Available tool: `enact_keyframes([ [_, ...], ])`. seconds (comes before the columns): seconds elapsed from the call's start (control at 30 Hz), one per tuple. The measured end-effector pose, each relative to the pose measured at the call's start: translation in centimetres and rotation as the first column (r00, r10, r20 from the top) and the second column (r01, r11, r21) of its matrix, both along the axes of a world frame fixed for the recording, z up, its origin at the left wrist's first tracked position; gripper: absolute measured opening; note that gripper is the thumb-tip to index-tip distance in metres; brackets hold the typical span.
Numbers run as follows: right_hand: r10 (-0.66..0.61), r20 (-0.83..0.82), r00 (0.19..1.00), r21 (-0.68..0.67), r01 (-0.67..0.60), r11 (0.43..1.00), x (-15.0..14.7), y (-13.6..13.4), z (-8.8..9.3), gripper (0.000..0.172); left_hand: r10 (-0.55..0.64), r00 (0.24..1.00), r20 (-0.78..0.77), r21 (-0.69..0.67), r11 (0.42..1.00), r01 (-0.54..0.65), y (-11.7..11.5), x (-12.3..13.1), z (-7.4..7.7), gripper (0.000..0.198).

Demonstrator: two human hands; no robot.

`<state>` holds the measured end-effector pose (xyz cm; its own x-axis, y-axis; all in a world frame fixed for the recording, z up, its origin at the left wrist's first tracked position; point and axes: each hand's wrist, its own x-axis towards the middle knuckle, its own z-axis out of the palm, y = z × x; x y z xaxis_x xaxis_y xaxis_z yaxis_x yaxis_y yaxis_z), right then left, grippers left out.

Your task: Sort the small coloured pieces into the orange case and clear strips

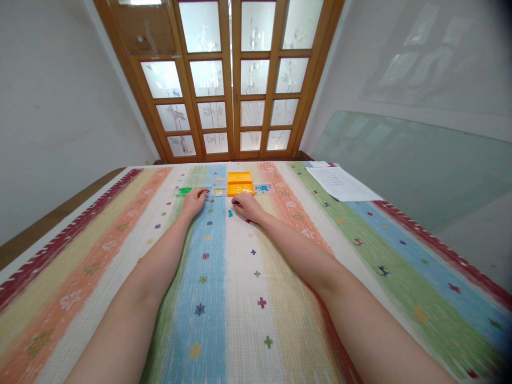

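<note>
A person has both arms stretched out over a table spread with a striped cloth of many colours [240, 325]. Near the far side sits a bright orange-yellow plastic box [240, 177], with tiny white pieces [242, 189] in its near part. A clear plastic tray [225, 192] is on its left, with tiny green pieces [184, 191] and tiny yellow pieces [218, 191]. On its right is another clear tray [271, 190] with tiny blue pieces [262, 188].

The left hand [195, 201] has bent fingers, and its tips are at the clear tray on the left. The right hand [245, 204] is curled, with thumb and finger close together, just in front of the orange-yellow box. The pieces are so small that one cannot tell if either hand grips one. A little bunch of blue bits [230, 213] lies on the cloth, near the right hand.

The step in hand looks like picking at or sorting tiny pieces. The next move seems to call for a soft pinch and slow fingers, so the trays do not get bumped.

The box and trays stand close in a row, so side room there is tight. The table's far edge is near behind them. There is lots of room on the cloth between the arms. Some white paper sheets [340, 182] lie well off to the right.
</note>
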<state>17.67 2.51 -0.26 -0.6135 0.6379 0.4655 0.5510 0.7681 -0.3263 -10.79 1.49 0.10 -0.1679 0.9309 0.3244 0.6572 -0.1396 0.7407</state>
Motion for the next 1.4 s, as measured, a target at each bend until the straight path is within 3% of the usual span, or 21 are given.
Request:
enact_keyframes([
  [0.2, -0.038, -0.131, 0.991, 0.0, 0.039, 0.999, 0.5, 0.8, 0.1, 0.025, -0.043, 0.996, -0.073, -0.011, 0.999, 0.043, -0.6, 0.8, 0.5, 0.035],
  [0.3, -0.147, -0.264, 0.953, -0.036, 0.143, 0.989, 1.6, 1.6, 0.6, 0.028, -0.086, 0.993, -0.076, -0.027, 0.996, 0.084, -0.6, 0.9, 0.4, 0.035],
  [0.53, -0.49, -0.445, 0.749, -0.219, 0.439, 0.871, 5.5, 3.5, 0.9, 0.029, -0.154, 0.976, -0.153, -0.032, 0.988, 0.151, -0.1, 0.8, -0.1, 0.035],
  [0.73, -0.602, -0.431, 0.672, -0.266, 0.543, 0.797, 6.7, 4.6, -0.2, 0.034, -0.258, 0.921, -0.291, -0.047, 0.966, 0.256, -1.0, 3.1, 0.6, 0.034],
  [0.9, -0.606, -0.4, 0.688, -0.252, 0.553, 0.794, 6.6, 5.3, -0.9, 0.036, -0.406, 0.794, -0.453, -0.012, 0.893, 0.449, -2.1, 6.1, 1.3, 0.029],
  [1.1, -0.545, -0.373, 0.751, -0.193, 0.512, 0.837, 6.2, 5.3, -0.9, 0.031, -0.539, 0.656, -0.528, -0.004, 0.774, 0.633, -2.7, 7.5, 1.0, 0.025],
  [1.4, -0.411, -0.254, 0.875, -0.096, 0.401, 0.911, 2.9, 2.7, 0.0, 0.028, -0.486, 0.629, -0.607, 0.001, 0.791, 0.612, -3.5, 8.8, 1.2, 0.025],
])
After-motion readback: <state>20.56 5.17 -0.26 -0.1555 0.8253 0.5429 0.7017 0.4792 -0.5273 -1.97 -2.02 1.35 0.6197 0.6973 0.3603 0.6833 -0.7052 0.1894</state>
